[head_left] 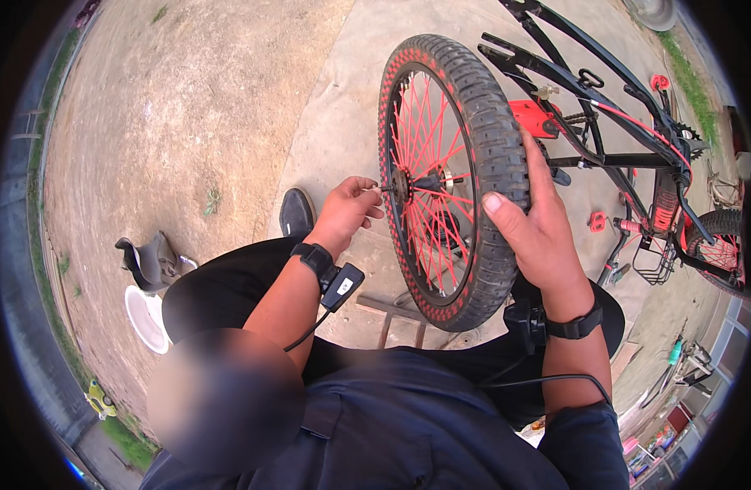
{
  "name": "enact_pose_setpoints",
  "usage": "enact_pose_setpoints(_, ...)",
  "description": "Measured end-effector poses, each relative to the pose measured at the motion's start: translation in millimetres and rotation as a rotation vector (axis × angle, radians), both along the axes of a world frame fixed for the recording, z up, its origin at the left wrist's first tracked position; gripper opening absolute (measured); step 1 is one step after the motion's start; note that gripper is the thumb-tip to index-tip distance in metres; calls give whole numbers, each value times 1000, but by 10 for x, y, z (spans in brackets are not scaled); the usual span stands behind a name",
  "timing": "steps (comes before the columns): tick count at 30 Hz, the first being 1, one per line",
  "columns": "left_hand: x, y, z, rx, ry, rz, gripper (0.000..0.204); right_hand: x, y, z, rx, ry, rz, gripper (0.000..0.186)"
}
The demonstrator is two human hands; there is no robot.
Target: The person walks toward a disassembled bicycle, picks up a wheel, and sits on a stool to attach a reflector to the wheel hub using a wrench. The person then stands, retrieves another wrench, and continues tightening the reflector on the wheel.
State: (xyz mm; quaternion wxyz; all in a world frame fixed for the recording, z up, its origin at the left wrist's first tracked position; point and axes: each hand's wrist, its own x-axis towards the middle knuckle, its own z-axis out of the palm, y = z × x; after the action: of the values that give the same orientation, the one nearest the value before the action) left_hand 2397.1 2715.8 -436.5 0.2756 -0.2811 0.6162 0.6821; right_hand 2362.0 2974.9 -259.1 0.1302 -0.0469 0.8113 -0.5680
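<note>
A bicycle wheel [494, 139] with a knobby black tyre, red speckles and red spokes stands upright in front of me. My right hand [535, 220] grips the right side of its tyre, thumb on the tread. My left hand [351, 208] is closed in a pinch at the thin dark axle end [385, 189] that sticks out from the hub's sprocket [402, 186]. Behind the wheel, to the right, lies a black bicycle frame [604, 160] with red parts and a chain.
Another red-spoked wheel [718, 245] is at the right, with bike parts [690, 367] below it. A dark saddle-like object [143, 257] and a white basin [144, 318] lie at my left. A wooden piece [389, 306] is under the wheel. My shoe [296, 211] rests on the ground.
</note>
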Motion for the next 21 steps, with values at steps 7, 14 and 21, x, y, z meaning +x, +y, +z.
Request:
enact_pose_setpoints(7,-23,-9,50,4,-62,7,27,-3,-10,-7,-7,10,7,86)
enact_pose_setpoints(14,-19,-43,-17,8,-14,-27,31,1,-30,19,7,11,3,86)
enact_pose_setpoints(21,-24,2,45,-26,-27,6,26,-3,-21,26,47,16,16,87)
